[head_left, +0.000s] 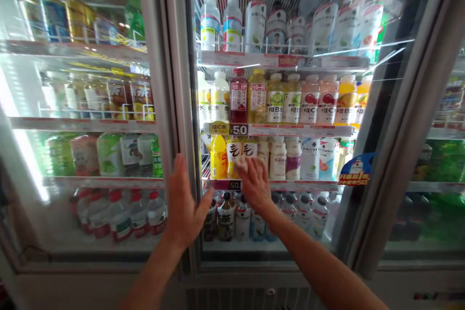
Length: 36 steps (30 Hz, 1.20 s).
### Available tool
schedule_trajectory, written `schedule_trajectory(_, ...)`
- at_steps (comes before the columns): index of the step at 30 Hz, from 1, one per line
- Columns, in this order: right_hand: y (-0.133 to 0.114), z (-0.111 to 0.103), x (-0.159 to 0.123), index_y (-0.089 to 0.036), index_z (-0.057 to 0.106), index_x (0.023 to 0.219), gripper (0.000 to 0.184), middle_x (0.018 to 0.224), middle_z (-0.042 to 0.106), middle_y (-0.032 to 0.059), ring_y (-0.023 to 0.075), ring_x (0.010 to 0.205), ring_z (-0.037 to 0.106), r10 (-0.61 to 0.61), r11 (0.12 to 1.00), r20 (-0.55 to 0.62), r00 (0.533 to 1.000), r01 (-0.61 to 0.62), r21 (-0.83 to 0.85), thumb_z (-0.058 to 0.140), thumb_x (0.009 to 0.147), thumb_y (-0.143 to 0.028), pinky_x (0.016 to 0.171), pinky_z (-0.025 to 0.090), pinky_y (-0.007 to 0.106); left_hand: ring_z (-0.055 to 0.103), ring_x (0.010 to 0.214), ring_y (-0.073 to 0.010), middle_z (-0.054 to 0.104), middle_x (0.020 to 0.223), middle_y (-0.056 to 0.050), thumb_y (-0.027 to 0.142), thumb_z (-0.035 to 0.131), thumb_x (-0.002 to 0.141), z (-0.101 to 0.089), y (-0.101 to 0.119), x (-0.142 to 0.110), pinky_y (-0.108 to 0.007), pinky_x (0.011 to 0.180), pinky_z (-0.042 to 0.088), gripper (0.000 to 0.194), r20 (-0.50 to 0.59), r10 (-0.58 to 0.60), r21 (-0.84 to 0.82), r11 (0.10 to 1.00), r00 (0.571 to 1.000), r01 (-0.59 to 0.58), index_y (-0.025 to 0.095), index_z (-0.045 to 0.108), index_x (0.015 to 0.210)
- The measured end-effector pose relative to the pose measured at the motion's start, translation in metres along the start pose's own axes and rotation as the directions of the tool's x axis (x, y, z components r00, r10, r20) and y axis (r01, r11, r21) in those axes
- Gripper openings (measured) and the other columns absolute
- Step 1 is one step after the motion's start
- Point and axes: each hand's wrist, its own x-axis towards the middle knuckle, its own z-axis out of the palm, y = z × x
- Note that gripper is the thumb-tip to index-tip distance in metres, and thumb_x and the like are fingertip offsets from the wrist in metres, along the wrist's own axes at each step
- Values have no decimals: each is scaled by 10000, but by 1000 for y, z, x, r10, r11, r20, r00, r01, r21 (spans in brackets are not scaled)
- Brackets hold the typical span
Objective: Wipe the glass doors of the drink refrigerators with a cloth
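Observation:
My left hand (184,210) is raised in front of the metal door frame (178,87) between two fridge sections, its thumb apart from the upright fingers. It holds nothing; whether it touches the frame I cannot tell. My right hand (255,184) is in front of the middle section, open with loosely bent fingers and nothing in it. Just behind its fingertips, on the third shelf down, are clear bottles with a black character on a pale label (233,152). A yellow bottle (218,157) stands to their left, and a white bottle (278,160) to the right.
Upper shelves hold white bottles (256,22) and a dark red drink bottle (239,97) among coloured ones. Dark-capped bottles (225,218) line the bottom. Red-capped bottles (120,215) stand in the left section. A blue sticker (356,169) is at the middle section's right side.

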Motion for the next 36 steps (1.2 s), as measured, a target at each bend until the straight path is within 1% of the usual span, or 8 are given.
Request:
schedule_trajectory(4, -16, 7, -13, -304, 410, 1320, 547, 1427, 382, 18, 191, 1349, 250, -349, 935, 124, 929, 335, 118, 493, 802, -147, 1121, 125, 455, 138, 1380, -261, 197, 1482, -157, 283, 451, 847, 45, -19, 0, -509, 1095, 210, 766, 87, 79, 96, 992, 993, -88, 137, -24, 1429)
schedule_trajectory(9, -26, 12, 12, -287, 373, 1350, 571, 1461, 317, 57, 227, 1366, 214, -16, 999, 48, 999, 14, 41, 474, 809, -132, 1111, 94, 506, 167, 1374, -251, 215, 1472, -136, 202, 421, 807, 65, -30, -16, -536, 1099, 156, 698, 190, 90, 181, 976, 978, -125, 117, 109, 1426)
schedule_trajectory(14, -44, 18, -8, -286, 460, 1277, 464, 1423, 389, 4, 182, 1328, 295, -426, 898, 127, 896, 403, 175, 491, 827, -179, 1121, 166, 428, 160, 1377, -257, 181, 1481, -122, 164, 391, 798, 62, -27, -17, -568, 1085, 156, 654, 261, 58, 204, 972, 963, -114, 103, 174, 1413)
schedule_trajectory(19, -22, 6, 1, -256, 409, 1324, 510, 1438, 357, 73, 220, 1364, 215, -2, 1000, 42, 999, 2, 15, 448, 832, -128, 1109, 63, 519, 170, 1375, -254, 195, 1477, -138, 172, 398, 799, 61, -26, -16, -539, 1099, 152, 655, 228, 42, 177, 981, 973, -84, 90, 178, 1410)
schedule_trajectory(24, -11, 1, -8, -282, 442, 1294, 491, 1402, 417, 31, 176, 1344, 261, -254, 966, 100, 962, 248, 66, 450, 828, -126, 1126, 73, 453, 187, 1369, -245, 221, 1468, -158, 169, 400, 809, 61, -25, -17, -474, 1105, 204, 664, 193, 73, 135, 986, 978, -101, 90, 147, 1418)
schedule_trajectory(28, -12, 0, -4, -249, 434, 1307, 494, 1426, 374, 89, 224, 1355, 235, 19, 1000, 21, 1000, -19, 1, 480, 822, -164, 1108, 65, 506, 189, 1368, -247, 229, 1465, -170, 175, 418, 814, 65, -18, -13, -472, 1092, 237, 690, 155, 127, 75, 987, 980, -139, 105, 104, 1424)
schedule_trajectory(33, 14, -6, -14, -297, 437, 1301, 528, 1403, 412, 44, 186, 1336, 283, -161, 987, 59, 985, 160, 13, 487, 800, -136, 1126, 73, 455, 195, 1366, -262, 273, 1447, -191, 201, 457, 808, 74, -12, -7, -447, 1053, 315, 679, 113, 126, 56, 990, 986, -133, 90, 162, 1409)
schedule_trajectory(36, 42, -14, -18, -291, 384, 1342, 567, 1446, 335, 76, 224, 1347, 265, 71, 995, -28, 997, -73, -64, 490, 800, -163, 1112, 103, 494, 200, 1365, -269, 271, 1446, -196, 219, 466, 808, 78, -10, -4, -471, 1067, 280, 692, 82, 109, 64, 991, 991, -115, 98, 152, 1413)
